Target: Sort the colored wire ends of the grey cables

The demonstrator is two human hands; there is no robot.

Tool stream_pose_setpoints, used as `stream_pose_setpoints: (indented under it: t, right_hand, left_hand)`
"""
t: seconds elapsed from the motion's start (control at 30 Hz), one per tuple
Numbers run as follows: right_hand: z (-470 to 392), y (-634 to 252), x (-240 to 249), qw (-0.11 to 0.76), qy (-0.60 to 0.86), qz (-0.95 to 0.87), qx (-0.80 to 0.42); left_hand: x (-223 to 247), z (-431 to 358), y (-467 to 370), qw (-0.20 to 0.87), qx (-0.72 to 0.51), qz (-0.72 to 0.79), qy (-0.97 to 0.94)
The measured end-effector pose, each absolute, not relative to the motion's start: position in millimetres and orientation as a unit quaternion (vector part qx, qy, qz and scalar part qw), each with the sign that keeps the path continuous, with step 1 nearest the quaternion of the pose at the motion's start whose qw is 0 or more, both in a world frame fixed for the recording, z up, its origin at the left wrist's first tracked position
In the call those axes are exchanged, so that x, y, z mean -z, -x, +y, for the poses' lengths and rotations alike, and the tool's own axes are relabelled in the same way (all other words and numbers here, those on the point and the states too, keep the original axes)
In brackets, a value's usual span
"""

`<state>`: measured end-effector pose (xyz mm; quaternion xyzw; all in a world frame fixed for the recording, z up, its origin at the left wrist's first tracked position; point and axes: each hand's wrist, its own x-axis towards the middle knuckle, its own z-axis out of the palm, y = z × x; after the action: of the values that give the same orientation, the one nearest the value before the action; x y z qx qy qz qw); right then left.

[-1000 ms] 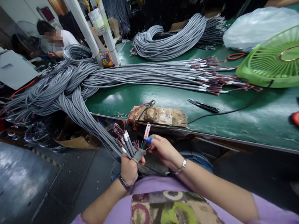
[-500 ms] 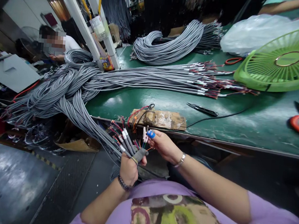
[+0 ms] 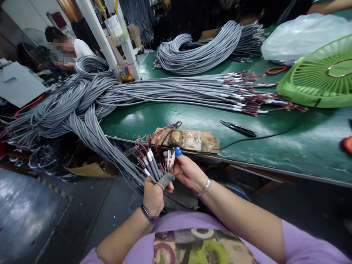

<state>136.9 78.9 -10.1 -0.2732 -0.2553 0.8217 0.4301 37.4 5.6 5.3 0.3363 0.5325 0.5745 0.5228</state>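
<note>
Grey floor (image 3: 5, 211) shines left of the green bench (image 3: 301, 143). A block (image 3: 196, 141) lines its near edge; snips (image 3: 239, 128) and scissors (image 3: 347, 144) lie well apart on top. Before the edge, the left hand (image 3: 154, 196) grips cables (image 3: 121, 160); the right hand (image 3: 189, 172) is at the clip (image 3: 170, 158), its grip unclear.

My left fingers (image 3: 166, 180) hide part of the grey cables (image 3: 154, 164) they grip. Whether my right fingers (image 3: 183, 162) pinch the pink clip (image 3: 170, 158) beside them is too small to tell. Far right of them, the view's edge cuts the green fan (image 3: 344, 68) and red-handled scissors (image 3: 347, 145).
</note>
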Motion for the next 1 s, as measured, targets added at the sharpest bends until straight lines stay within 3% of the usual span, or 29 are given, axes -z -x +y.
stream_pose_setpoints:
  t: [0.13,0.47,0.8,1.0]
  right_hand:
    - [77.5,-136.5,10.2,0.454,0.265,-0.169,-0.834]
    - [74.9,-152.3,3.9,0.392,0.252,-0.207,-0.86]
    - [72.5,-146.7,10.4,0.494,0.314,-0.307,-0.751]
    - [77.5,-141.2,10.8,0.443,0.262,-0.215,-0.83]
  left_hand:
    - [-4.4,3.5,-37.3,0.524,-0.572,0.539,-0.328]
    - [-2.8,-7.3,-30.2,0.513,-0.588,0.531,-0.331]
    - [-3.7,-0.3,-33.0,0.502,-0.602,0.537,-0.313]
    - [-5.4,4.8,-38.4,0.498,-0.596,0.543,-0.319]
